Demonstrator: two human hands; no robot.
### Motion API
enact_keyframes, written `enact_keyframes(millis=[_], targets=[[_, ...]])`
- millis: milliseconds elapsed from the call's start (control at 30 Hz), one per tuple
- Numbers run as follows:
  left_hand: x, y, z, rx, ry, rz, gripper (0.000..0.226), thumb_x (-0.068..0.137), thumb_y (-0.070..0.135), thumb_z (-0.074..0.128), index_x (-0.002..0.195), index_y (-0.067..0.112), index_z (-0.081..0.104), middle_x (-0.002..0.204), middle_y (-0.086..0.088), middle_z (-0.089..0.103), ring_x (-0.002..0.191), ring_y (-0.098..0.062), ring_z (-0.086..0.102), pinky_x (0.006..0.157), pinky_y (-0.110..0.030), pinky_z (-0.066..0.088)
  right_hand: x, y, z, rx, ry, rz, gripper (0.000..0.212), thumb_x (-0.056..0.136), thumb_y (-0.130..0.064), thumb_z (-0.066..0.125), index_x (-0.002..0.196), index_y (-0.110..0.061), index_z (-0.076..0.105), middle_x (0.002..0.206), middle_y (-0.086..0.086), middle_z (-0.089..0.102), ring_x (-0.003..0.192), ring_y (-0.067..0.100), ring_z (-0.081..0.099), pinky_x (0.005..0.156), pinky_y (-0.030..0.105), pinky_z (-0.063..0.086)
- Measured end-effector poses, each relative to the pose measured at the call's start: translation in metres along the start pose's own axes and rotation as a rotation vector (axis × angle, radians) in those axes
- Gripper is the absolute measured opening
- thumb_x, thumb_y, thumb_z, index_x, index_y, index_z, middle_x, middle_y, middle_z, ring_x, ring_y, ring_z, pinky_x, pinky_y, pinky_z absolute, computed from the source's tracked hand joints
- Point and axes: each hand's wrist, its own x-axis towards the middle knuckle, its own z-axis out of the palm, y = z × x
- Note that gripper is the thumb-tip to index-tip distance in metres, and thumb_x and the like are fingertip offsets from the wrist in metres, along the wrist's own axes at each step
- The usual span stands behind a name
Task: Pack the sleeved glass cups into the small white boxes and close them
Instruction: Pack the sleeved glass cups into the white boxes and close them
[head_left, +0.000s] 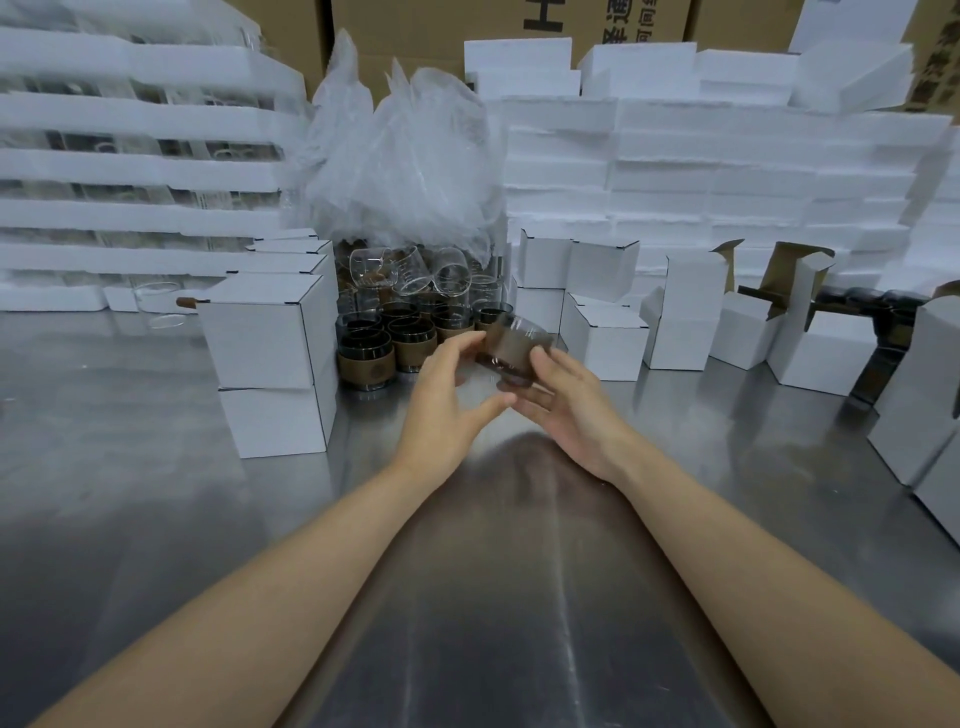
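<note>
A glass cup with a brown sleeve (514, 345) is tilted in the air above the steel table. My right hand (566, 400) holds it from below, thumb on its side. My left hand (447, 395) reaches to it with fingertips touching its left edge and the thumb stretched under it. Several more sleeved cups (387, 343) stand grouped behind, beside clear glass cups (410, 267). Two closed white boxes (270, 332) are stacked at the left. Open-flapped white boxes (685, 317) stand at the right.
Crumpled plastic wrap (400, 161) lies over the cups at the back. White foam trays (130, 171) are stacked at the back left and foam blocks (727, 156) at the back right. More white boxes (919, 405) line the right edge. Brown cartons (467, 21) stand behind.
</note>
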Motion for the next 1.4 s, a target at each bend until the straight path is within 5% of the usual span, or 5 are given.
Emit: enact_keyframes(millis=[433,800,933,1167,1400], targets=[[0.001,0.003,0.0,-0.113,0.002,-0.118,0.059,0.079,0.024,0.079,0.13,0.021,0.05,0.122,0.018,0.056,0.112,0.004,0.053,0.087,-0.024,0.048,0.004,-0.003,0.003,-0.025,0.017,0.267,0.07,0.073,-0.069,0.048,0.104,-0.008,0.065,0.076,0.008,0.071,0.069,0.016,0.069,0.063,0.022,0.054],[0.001,-0.002,-0.001,-0.112,-0.144,-0.25,0.086,0.077,0.013,0.078,0.146,0.028,0.029,0.125,0.013,0.055,0.119,-0.003,0.053,0.101,-0.019,0.041,-0.002,0.001,0.006,-0.198,0.013,0.047,0.034,0.097,-0.008,0.05,0.131,-0.013,0.049,0.113,0.012,0.067,0.095,0.019,0.068,0.08,0.027,0.054],[0.001,-0.001,-0.001,-0.033,-0.155,-0.288,0.093,0.074,0.03,0.082,0.148,0.031,0.025,0.121,0.022,0.049,0.114,0.004,0.045,0.08,0.005,0.033,-0.005,-0.002,0.003,-0.449,-0.078,-0.024,0.041,0.092,0.004,0.047,0.122,-0.021,0.058,0.112,0.001,0.069,0.109,0.013,0.064,0.094,0.027,0.05],[0.0,-0.005,-0.002,0.061,-0.084,-0.297,0.094,0.071,0.031,0.085,0.146,0.027,0.03,0.133,0.009,0.049,0.115,0.0,0.041,0.094,-0.012,0.03,0.004,-0.028,-0.063,-0.939,0.901,-0.456,0.039,0.08,0.011,0.044,0.113,-0.003,0.059,0.11,0.018,0.057,0.099,0.024,0.053,0.077,0.019,0.038],[0.001,-0.008,-0.003,0.076,-0.097,-0.33,0.098,0.07,0.032,0.085,0.148,0.029,0.026,0.142,0.005,0.047,0.115,0.0,0.04,0.096,-0.018,0.029,0.036,-0.033,-0.111,-1.14,1.141,-0.299,0.066,0.083,-0.02,0.067,0.139,-0.006,0.034,0.144,0.018,0.028,0.132,0.035,0.028,0.101,0.03,0.022]])
